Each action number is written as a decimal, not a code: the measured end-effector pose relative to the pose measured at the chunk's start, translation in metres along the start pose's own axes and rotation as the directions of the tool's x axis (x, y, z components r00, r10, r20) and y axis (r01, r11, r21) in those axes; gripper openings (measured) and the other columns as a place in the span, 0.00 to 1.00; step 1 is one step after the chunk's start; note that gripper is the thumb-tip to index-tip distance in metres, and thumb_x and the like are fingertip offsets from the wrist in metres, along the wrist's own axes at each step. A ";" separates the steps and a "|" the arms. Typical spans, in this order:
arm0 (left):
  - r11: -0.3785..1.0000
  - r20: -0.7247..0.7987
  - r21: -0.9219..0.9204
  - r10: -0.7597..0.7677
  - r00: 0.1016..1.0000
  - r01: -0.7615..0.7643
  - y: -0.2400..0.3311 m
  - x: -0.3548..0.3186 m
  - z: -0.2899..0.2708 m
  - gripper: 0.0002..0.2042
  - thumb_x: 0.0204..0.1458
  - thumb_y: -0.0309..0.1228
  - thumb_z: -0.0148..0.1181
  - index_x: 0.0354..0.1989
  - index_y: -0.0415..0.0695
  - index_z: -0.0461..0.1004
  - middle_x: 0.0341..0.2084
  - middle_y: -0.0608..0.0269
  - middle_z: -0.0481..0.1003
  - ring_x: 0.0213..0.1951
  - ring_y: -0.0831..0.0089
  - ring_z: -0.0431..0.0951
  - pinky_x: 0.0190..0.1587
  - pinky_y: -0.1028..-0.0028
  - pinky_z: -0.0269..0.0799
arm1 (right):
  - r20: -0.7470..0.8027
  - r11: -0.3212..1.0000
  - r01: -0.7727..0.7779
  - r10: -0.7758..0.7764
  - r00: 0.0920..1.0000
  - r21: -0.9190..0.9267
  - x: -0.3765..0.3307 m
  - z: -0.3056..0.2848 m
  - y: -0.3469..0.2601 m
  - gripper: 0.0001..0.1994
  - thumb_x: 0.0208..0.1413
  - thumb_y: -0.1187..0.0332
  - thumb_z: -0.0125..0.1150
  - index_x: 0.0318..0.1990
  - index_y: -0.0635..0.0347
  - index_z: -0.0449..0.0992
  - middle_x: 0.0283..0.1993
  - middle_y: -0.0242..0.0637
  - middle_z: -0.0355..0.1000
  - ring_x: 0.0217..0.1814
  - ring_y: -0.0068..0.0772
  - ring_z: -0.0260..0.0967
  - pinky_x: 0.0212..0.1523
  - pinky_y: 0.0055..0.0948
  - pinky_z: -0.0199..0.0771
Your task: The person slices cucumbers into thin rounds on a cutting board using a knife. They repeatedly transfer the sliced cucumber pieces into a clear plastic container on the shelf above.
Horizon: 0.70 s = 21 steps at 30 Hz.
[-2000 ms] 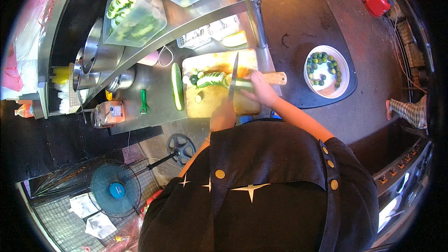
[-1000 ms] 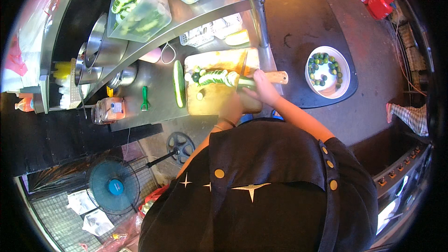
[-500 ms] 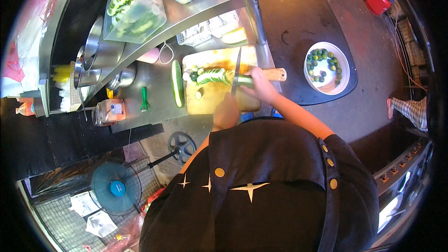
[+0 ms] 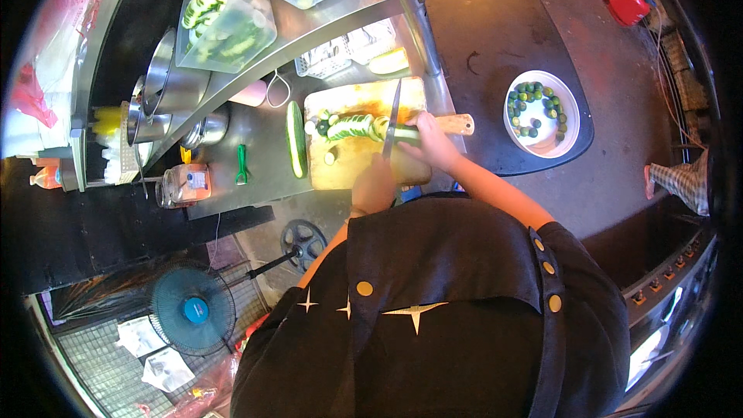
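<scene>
Little has changed on the steel table (image 4: 263, 162) since half a second ago: the board (image 4: 352, 159), the whole cucumber (image 4: 295, 139) lying along its left edge and the white bowl (image 4: 569, 128) of small green limes on the dark round tray (image 4: 480, 39) to the right all lie where they did. What differs is the knife (image 4: 393, 120): its blade stands on edge across the board a touch nearer the right end of the cucumber being cut (image 4: 352, 125), so the row of slices on the left has grown slightly. That cucumber lies crosswise on the upper half of the wooden board, dark green on the skin, pale inside, its left part already fanned into thin rounds, with one loose slice (image 4: 330, 159) lying just below the row. The right hand (image 4: 429, 139) is wrapped round the knife's pale wooden handle, fingers curled shut on it. The left hand (image 4: 374, 184) rests on the board's lower edge below the cucumber; whether its fingers are spread or curled I cannot tell.
</scene>
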<state>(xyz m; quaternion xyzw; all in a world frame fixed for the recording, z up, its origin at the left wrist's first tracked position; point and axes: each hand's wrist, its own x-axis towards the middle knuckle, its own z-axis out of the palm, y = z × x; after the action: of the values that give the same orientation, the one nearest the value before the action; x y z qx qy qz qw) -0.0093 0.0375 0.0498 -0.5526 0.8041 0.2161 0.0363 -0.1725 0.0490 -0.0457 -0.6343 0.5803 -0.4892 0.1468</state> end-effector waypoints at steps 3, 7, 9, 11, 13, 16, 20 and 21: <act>0.999 0.027 0.026 -0.037 0.999 0.036 0.003 -0.003 0.001 0.11 0.58 0.37 0.42 0.36 0.41 0.62 0.22 0.41 0.73 0.29 0.44 0.75 0.31 0.50 0.68 | 0.015 0.999 -0.025 0.025 1.000 0.031 0.000 0.000 -0.002 0.22 0.40 0.66 0.68 0.40 0.65 0.63 0.37 0.50 0.62 0.43 0.52 0.62 0.46 0.41 0.64; 0.993 0.019 -0.008 0.117 0.993 -0.117 0.000 0.002 0.004 0.11 0.58 0.37 0.42 0.36 0.40 0.62 0.23 0.41 0.74 0.29 0.44 0.75 0.32 0.50 0.69 | -0.029 1.000 0.005 -0.005 1.000 0.006 0.000 0.000 0.002 0.22 0.40 0.66 0.68 0.39 0.65 0.63 0.37 0.50 0.61 0.43 0.52 0.62 0.45 0.41 0.64; 0.988 -0.006 -0.038 0.148 0.989 -0.148 -0.014 0.010 0.024 0.12 0.58 0.38 0.42 0.36 0.40 0.62 0.23 0.40 0.73 0.29 0.42 0.75 0.32 0.49 0.68 | -0.012 1.000 0.000 0.000 1.000 0.002 -0.001 0.002 0.002 0.22 0.40 0.65 0.68 0.39 0.65 0.63 0.37 0.50 0.61 0.42 0.53 0.62 0.45 0.41 0.64; 0.997 0.008 -0.042 0.072 0.997 -0.071 -0.015 0.021 0.046 0.12 0.58 0.37 0.42 0.36 0.39 0.62 0.23 0.40 0.73 0.29 0.42 0.75 0.32 0.49 0.68 | 0.001 1.000 0.000 0.000 1.000 0.001 -0.001 0.004 0.003 0.22 0.41 0.65 0.68 0.39 0.65 0.63 0.37 0.50 0.61 0.42 0.53 0.62 0.45 0.41 0.64; 0.993 -0.004 -0.038 0.108 0.994 -0.108 -0.015 0.023 0.046 0.11 0.58 0.36 0.42 0.35 0.39 0.62 0.23 0.40 0.73 0.29 0.42 0.75 0.32 0.49 0.68 | 0.005 1.000 -0.003 0.003 1.000 0.001 -0.001 0.003 0.004 0.21 0.41 0.65 0.67 0.38 0.65 0.63 0.37 0.50 0.61 0.42 0.53 0.61 0.45 0.41 0.64; 0.993 -0.020 -0.081 0.087 0.996 -0.088 -0.008 0.018 0.024 0.11 0.58 0.36 0.42 0.35 0.39 0.62 0.23 0.40 0.73 0.29 0.43 0.75 0.32 0.49 0.68 | 0.058 1.000 -0.024 0.024 0.998 0.006 0.001 -0.004 0.002 0.21 0.43 0.63 0.66 0.40 0.64 0.63 0.38 0.50 0.61 0.43 0.53 0.61 0.46 0.41 0.63; 0.998 -0.002 -0.057 -0.004 1.000 0.003 0.010 0.004 -0.009 0.12 0.59 0.37 0.42 0.35 0.40 0.62 0.21 0.42 0.73 0.28 0.44 0.75 0.30 0.49 0.69 | 0.118 0.999 -0.042 0.042 0.992 0.005 0.004 -0.020 -0.010 0.26 0.46 0.60 0.64 0.47 0.64 0.61 0.44 0.51 0.61 0.50 0.52 0.61 0.52 0.40 0.62; 0.999 0.000 -0.039 -0.003 1.000 0.003 0.009 0.002 -0.008 0.12 0.59 0.38 0.42 0.35 0.40 0.62 0.21 0.42 0.73 0.27 0.44 0.75 0.30 0.49 0.69 | 0.087 0.999 -0.038 0.039 0.995 -0.019 0.004 -0.022 -0.013 0.28 0.46 0.59 0.64 0.49 0.64 0.60 0.46 0.51 0.61 0.51 0.52 0.60 0.53 0.40 0.61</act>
<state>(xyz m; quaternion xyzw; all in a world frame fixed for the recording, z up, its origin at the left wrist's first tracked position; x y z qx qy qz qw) -0.0167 0.0355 0.0597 -0.5544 0.7989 0.2318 0.0257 -0.1827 0.0579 -0.0233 -0.6449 0.5896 -0.4532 0.1762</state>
